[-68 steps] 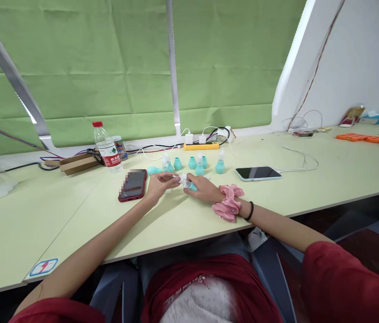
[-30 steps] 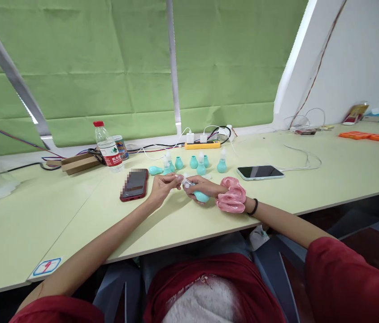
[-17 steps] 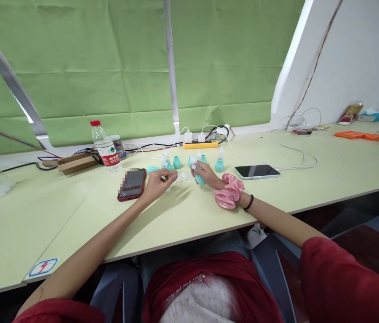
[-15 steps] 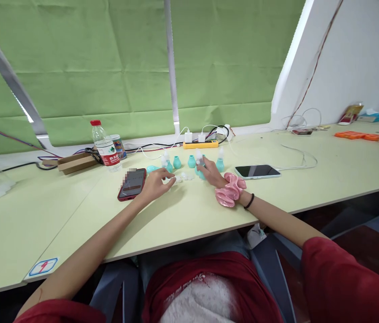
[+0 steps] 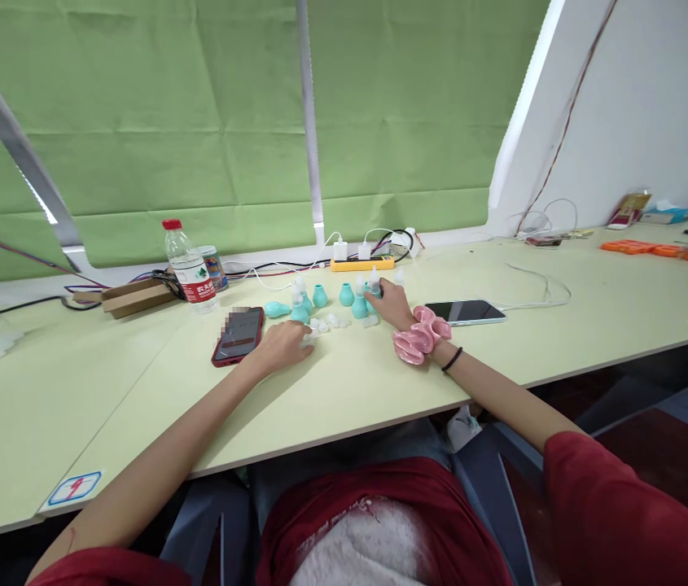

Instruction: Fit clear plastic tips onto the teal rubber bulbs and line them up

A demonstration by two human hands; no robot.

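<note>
Tabletop pale yellow under teal bulbs — green blinds behind.

Light: bright, diffuse | shadow: soft, beside left forearm | under table: dark | edges: wide-angle stretch | red-cased phone: partly pixelated

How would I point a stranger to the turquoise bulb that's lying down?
On the pale table, find the red-capped water bottle, then the red-cased phone in front of it and to its right. Just beyond that phone's far right corner is the turquoise bulb. It lies on its side, while its neighbouring bulbs stand upright.
</note>
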